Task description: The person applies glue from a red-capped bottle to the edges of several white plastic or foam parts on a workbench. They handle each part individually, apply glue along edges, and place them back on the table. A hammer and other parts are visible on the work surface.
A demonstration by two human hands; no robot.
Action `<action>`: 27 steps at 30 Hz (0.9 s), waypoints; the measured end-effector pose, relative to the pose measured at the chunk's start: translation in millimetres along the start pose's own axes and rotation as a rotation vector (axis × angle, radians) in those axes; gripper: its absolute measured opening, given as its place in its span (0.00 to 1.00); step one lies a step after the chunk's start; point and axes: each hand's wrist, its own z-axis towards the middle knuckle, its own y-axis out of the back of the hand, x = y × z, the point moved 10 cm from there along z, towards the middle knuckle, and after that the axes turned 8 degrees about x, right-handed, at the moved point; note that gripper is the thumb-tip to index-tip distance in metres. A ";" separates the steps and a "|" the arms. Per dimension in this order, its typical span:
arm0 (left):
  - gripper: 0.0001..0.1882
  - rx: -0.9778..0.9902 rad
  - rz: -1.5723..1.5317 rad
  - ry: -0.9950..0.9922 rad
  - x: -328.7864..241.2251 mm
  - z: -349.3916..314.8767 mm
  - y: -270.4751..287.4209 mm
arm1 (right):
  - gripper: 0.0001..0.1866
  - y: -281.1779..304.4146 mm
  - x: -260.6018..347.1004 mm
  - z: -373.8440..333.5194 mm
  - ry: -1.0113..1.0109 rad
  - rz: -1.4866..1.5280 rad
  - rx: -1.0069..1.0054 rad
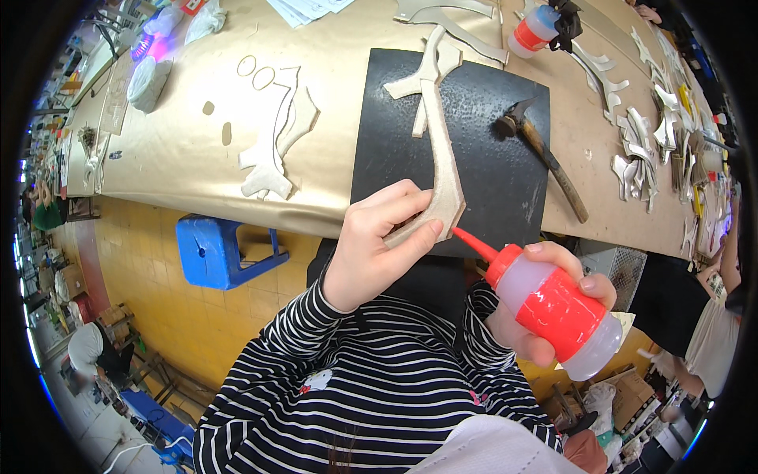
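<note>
Between the thumb and fingers of my left hand (387,233) is the near end of a long, pale beige cut piece (442,158), curved and branching at its far end. It reaches away over a black mat (497,186). My right hand (545,308) is wrapped round a squeeze bottle (553,308) with a red pointed nozzle and a red band. The nozzle tip meets or nearly meets the edge of the piece, just right of my left thumb; contact is too small to tell. A hammer (545,154) with a wooden handle lies on the mat's right side.
More pale cut pieces (268,158) lie to the left on the gold-brown covered table (174,158). Another red-banded bottle (534,33) stands at the back. Piles of pieces (639,158) are at the right. A blue stool (207,251) stands below the table's front edge.
</note>
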 end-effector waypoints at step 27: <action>0.11 -0.011 -0.092 0.054 6.8 -2.0 -0.6 | 0.42 -7.2 -4.9 0.0 -0.065 0.100 0.106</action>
